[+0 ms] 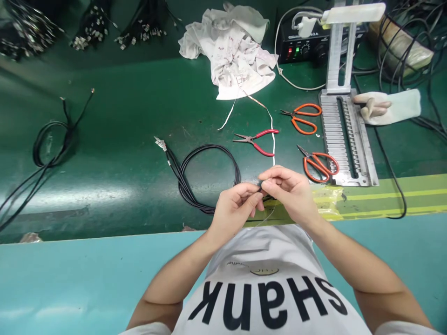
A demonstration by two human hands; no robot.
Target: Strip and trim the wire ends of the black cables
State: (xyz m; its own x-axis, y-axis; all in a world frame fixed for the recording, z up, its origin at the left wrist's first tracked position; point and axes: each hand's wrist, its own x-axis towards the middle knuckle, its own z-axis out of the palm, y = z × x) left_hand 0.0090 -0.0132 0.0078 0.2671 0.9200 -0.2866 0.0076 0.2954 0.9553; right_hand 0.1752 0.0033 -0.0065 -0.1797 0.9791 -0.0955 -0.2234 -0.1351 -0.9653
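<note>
Near the table's front edge, my left hand (234,204) and my right hand (290,190) meet fingertip to fingertip. Both pinch a small black cable end (260,186), mostly covered by the fingers. A thin, pale wire hangs below them. Just left of my hands lies a looped bundle of black cables (188,195), with metal connectors (161,144) at its far end. A narrow white strip (272,122) runs down to my right fingertips; whether they touch it I cannot tell. Red-handled pliers (249,139) lie beyond my hands.
Orange-handled snips (316,166) and a second orange pair (303,116) lie right, beside a slotted metal fixture (344,139). A glove (394,106) rests against it. Behind are a crumpled white cloth (233,51) and a black control box (303,49). More black cables (52,144) lie left.
</note>
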